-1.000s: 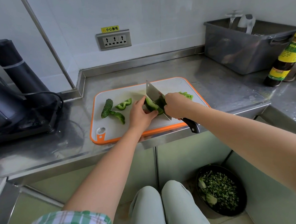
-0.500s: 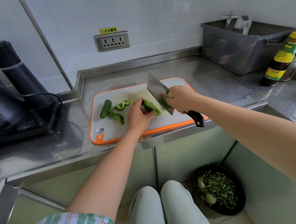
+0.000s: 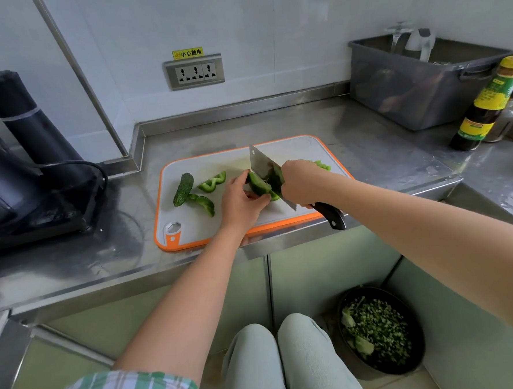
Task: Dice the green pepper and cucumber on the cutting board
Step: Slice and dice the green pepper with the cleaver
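Now my left hand (image 3: 240, 202) pins the pepper (image 3: 259, 186) steady on the board (image 3: 191, 225) while my right hand (image 3: 301, 181) grips the cleaver (image 3: 264, 169), slicing beside my fingers.

You face a white wall (image 3: 269, 28) with a triple socket (image 3: 194, 72) under a yellow label (image 3: 187, 53). The steel counter (image 3: 381, 144) sits on pale green cabinets (image 3: 320, 274), above a beige floor (image 3: 396, 388). Soft light glints off the steel.

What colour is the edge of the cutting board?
The cutting board has an orange rim around a white surface; the head view shows it best.
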